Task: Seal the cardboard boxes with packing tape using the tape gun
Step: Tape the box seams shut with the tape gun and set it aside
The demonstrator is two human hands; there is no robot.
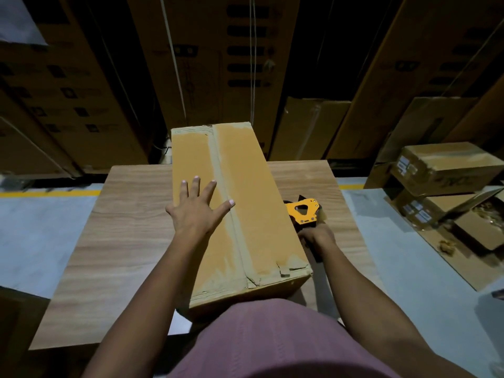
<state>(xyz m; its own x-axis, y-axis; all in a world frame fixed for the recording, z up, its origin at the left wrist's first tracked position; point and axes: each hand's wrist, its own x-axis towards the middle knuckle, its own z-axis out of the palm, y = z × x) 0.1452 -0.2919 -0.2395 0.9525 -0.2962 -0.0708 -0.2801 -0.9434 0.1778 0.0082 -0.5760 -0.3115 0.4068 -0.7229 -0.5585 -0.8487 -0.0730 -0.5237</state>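
Fingers spread on the box, tape gun at its right

Fingers (pixel 212 186) of the left hand (pixel 197 208) are lying straight and splayed on the long cardboard box (pixel 245 203) that is sitting on the counter (pixel 122 241), while the right hand (pixel 316 237) is gripping the yellow tape gun (pixel 304 210) just right of the box

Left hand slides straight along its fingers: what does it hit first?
Nothing solid, seemingly: the left hand lies flat on the cardboard box, fingers pointing at its far end. Bare cardboard ahead, then the edge; depth beyond is unclear.
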